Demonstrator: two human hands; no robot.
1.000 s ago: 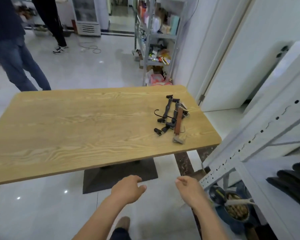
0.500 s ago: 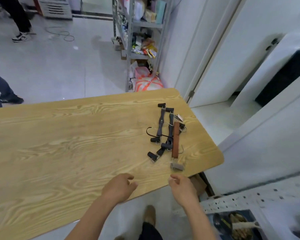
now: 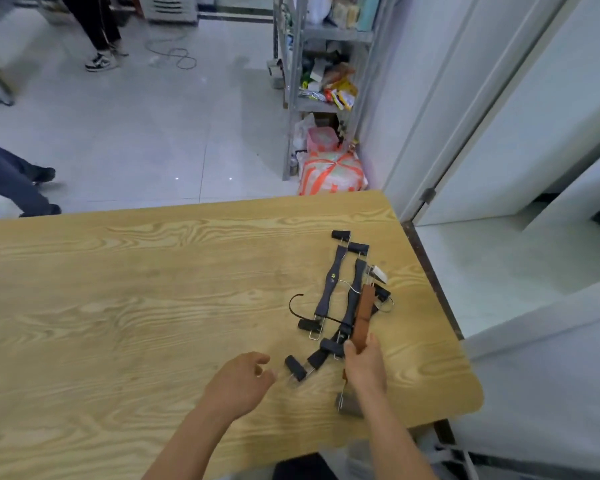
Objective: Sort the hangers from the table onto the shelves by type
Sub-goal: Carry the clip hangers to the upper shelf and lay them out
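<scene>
Wood-grain counter (image 3: pixel 118 306) fills the lower view, and over its near part the left hand (image 3: pixel 238 382) is held loosely curled with nothing in it, just left of the nearest black clip (image 3: pixel 295 368). Further right, toward the counter's right end, the black clip hangers (image 3: pixel 340 296) are piled together, one thin black hook (image 3: pixel 296 303) curving out on the left of the pile. At the right of the pile the brown wooden hanger (image 3: pixel 363 315) is laid across them, its near end being clasped by the right hand (image 3: pixel 364 367), thumb and fingers closed around it.
</scene>
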